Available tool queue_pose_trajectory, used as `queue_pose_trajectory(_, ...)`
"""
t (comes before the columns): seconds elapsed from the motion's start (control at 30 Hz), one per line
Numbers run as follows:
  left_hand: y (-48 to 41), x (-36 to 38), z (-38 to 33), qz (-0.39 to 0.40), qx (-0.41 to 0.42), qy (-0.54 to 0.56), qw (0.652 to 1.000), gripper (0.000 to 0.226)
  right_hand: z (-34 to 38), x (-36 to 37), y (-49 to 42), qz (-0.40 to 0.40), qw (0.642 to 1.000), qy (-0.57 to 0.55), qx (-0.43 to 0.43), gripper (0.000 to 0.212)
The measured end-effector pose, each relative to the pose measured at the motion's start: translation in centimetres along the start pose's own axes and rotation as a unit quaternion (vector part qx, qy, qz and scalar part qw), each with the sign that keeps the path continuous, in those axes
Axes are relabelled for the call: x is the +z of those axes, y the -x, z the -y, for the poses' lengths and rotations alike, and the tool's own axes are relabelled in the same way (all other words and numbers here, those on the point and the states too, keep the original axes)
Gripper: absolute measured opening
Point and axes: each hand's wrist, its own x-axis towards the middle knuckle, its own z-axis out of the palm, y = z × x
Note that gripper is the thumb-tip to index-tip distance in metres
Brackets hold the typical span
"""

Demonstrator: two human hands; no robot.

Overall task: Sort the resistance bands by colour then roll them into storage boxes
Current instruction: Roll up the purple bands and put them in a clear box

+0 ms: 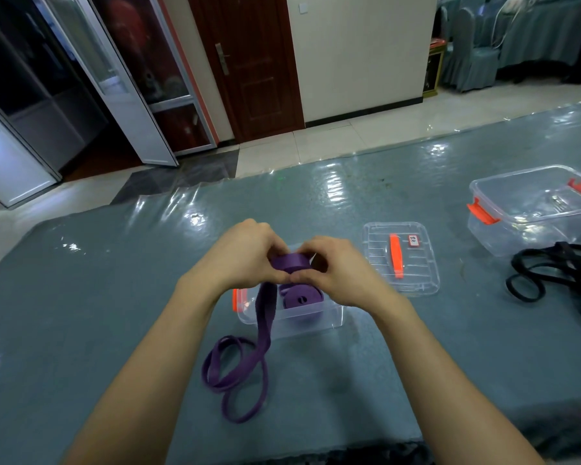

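1. In the centre of the frame the left hand [245, 255] and the right hand [336, 266] meet, just above a clear box [332, 318].
2. Both hands have their fingers curled. Together they pinch the rolled-up end of a purple band [264, 317], thumbs and fingertips pressing the small roll from both sides.
3. The rest of this band hangs down from the roll, passes in front of the left part of the box, and lies in loose loops on the table [114, 297] in the lower centre of the frame.
4. Inside the box a rolled purple band [301, 297] lies flat on the bottom, directly below the hands.
5. The box stands on the table with no lid on it and has an orange clasp [239, 300] on its left side.
6. A clear lid [416, 283] lies flat on the table just to the right of the hands, near the box. It has an orange handle and a small white label; the writing is too small to read.
7. A second clear box [530, 213] stands near the right edge of the frame, also uncovered, with orange clasps. Something small and shiny is inside, but I cannot tell what it is.
8. Black bands [564, 273] lie in a tangled heap at the right edge, close against the front wall of the second box.
9. The table is covered with a grey-blue cloth under a shiny clear sheet.
10. A brown door [249, 62] is in the upper centre of the frame.
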Motion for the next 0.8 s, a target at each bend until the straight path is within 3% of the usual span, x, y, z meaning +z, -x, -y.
queue_pose_trajectory(0.1,0.3,-0.5,0.6,-0.007,-0.019,0.146,0.989,0.030,-0.3,-0.2,0.3,-0.042,0.990,-0.136,0.022,0.024)
queue_pose_trajectory(0.23,1.2,0.5,1.4,-0.041,-0.026,0.358,0.932,0.039,-0.7,-1.2,0.4,-0.072,0.950,-0.304,0.020,0.019)
queue_pose_trajectory(0.33,1.6,1.6,0.6,-0.118,-0.015,0.467,0.876,0.041,-0.5,-1.0,0.5,-0.085,0.914,-0.396,0.019,0.029)
queue_pose_trajectory(0.4,1.6,2.1,0.2,-0.151,-0.009,0.488,0.860,0.039,-0.4,-0.4,0.6,-0.084,0.890,-0.448,0.025,0.039)
queue_pose_trajectory(0.43,1.6,2.1,0.2,-0.156,-0.011,0.481,0.862,0.038,-0.5,-0.2,0.7,-0.075,0.886,-0.456,0.028,0.040)
queue_pose_trajectory(0.5,1.7,1.8,0.6,-0.145,-0.026,0.437,0.887,0.039,-0.7,-0.3,0.8,-0.041,0.912,-0.406,0.040,0.039)
queue_pose_trajectory(0.6,2.1,0.9,1.0,-0.105,-0.037,0.298,0.948,0.038,-1.0,-1.2,0.9,-0.014,0.975,-0.218,0.040,0.052)
queue_pose_trajectory(0.67,2.1,0.2,0.6,-0.077,-0.021,0.191,0.978,0.035,-0.6,-1.2,0.9,-0.006,0.995,-0.095,0.030,0.056)
queue_pose_trajectory(0.8,1.5,-1.2,-1.3,-0.014,0.011,-0.029,0.999,0.034,0.1,0.2,0.9,0.021,1.000,-0.013,0.000,0.023)
